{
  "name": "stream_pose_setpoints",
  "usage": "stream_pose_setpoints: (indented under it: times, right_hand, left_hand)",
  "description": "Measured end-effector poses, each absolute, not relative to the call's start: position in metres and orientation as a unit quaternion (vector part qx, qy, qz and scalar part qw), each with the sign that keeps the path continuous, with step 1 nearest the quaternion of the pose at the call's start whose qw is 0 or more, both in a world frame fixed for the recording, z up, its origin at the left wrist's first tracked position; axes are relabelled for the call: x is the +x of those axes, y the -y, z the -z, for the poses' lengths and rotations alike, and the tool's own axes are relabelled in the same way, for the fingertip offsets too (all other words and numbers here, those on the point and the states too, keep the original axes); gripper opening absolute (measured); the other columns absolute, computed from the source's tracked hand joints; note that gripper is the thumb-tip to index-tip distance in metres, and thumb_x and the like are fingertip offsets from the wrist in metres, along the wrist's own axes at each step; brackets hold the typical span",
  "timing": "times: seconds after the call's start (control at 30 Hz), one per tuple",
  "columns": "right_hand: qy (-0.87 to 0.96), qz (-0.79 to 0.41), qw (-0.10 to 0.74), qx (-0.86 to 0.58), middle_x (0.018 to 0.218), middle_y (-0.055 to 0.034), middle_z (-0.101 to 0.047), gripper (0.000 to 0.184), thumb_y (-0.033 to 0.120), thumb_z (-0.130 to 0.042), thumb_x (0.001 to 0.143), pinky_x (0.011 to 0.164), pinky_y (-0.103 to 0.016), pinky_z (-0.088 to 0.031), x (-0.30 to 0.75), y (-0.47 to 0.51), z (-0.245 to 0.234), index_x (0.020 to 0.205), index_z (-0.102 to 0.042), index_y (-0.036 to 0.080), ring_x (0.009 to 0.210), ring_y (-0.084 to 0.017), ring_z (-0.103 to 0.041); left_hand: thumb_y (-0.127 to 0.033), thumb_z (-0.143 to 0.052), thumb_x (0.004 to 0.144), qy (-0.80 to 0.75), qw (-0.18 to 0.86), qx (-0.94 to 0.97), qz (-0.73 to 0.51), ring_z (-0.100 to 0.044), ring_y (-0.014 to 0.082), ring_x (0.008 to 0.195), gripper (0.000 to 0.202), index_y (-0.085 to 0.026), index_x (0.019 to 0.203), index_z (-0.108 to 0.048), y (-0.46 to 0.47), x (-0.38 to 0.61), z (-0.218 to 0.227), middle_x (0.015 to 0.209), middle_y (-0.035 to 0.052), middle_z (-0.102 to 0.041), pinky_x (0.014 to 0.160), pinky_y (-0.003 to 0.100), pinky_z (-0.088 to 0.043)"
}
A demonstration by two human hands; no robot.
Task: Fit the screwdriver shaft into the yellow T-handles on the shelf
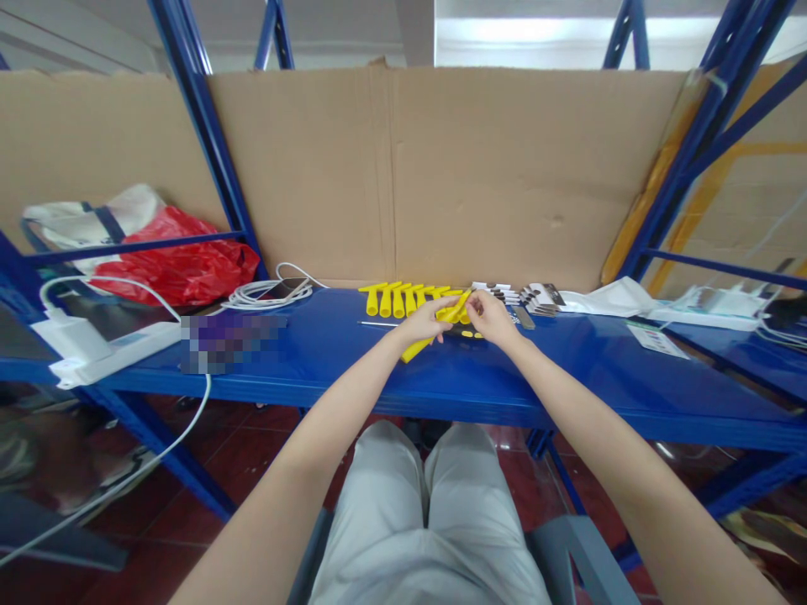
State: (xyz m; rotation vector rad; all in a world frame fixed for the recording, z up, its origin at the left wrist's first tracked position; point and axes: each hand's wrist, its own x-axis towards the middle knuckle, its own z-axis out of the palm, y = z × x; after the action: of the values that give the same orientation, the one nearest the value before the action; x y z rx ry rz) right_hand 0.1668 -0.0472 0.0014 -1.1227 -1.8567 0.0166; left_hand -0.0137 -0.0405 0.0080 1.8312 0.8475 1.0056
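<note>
The left hand [424,321] and the right hand [492,319] meet close together just above the middle of the counter, both closed on one long yellow plastic piece [413,350]. The left hand wraps its lower stretch, and the bottom end sticks out below the fist towards the person. The right hand pinches the upper end with its fingertips. The piece is tilted, lower at the left and higher at the right, and it is held clear of the surface.

Just beneath the hands lie a few small yellow plastic bits [470,334] on the counter. A thin metal rod [375,323] lies flat just to the left of the left hand. Behind the hands, a row of yellow plastic T-shaped handles [394,299] lies side by side. To the right of that row is a stack of flat silver-and-black metal pieces [540,297], and further right a crumpled white sheet [614,296].

The glossy blue metal counter [328,361] runs across the whole view. Well to the left lie a coiled white cable [258,296], a red plastic bag [182,265] and a white power strip [107,353]. A brown cardboard wall [472,176] stands along the back edge, between blue steel uprights [208,134]. The person's knees, in light grey trousers [429,521], show below the counter.
</note>
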Motion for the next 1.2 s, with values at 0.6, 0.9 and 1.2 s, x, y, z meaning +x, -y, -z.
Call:
stream_pose_setpoints:
  times: [0.6,0.9,1.2]
  right_hand:
    - [0.831,0.118,0.346,-0.42,0.082,-0.0094,-0.057,0.01,0.02,-0.044,0.088,0.075,-0.035,-0.044,0.175,0.051,-0.01,0.079,-0.043,0.025,0.079,-0.024,-0.057]
    - [0.764,0.136,0.409,-0.481,0.082,-0.008,-0.064,0.005,0.021,-0.048,0.085,0.072,-0.031,-0.045,0.204,0.037,-0.004,0.083,-0.052,0.021,0.074,-0.02,-0.059]
    - [0.623,0.065,0.243,-0.741,0.083,-0.0106,-0.071,0.012,0.014,-0.056,0.08,0.072,-0.025,-0.047,0.257,0.032,-0.001,0.081,-0.068,0.016,0.085,-0.022,-0.067]
  left_hand:
    - [-0.003,-0.065,0.068,-0.313,0.467,0.74,-0.369,-0.065,0.0096,0.054,0.069,-0.023,0.133,-0.059,0.043,-0.018,-0.013,0.145,0.0171,-0.053,0.043,0.021,-0.052]
    - [-0.005,-0.055,0.079,-0.422,0.424,0.693,-0.402,-0.071,0.0151,0.069,0.083,-0.032,0.154,-0.03,0.035,-0.035,-0.022,0.158,0.0182,-0.032,0.048,0.022,-0.052]
    - [-0.004,-0.052,0.078,-0.431,0.393,0.684,-0.438,-0.066,0.0098,0.058,0.087,-0.033,0.156,-0.026,0.034,-0.03,-0.019,0.156,0.0174,-0.037,0.045,0.02,-0.049]
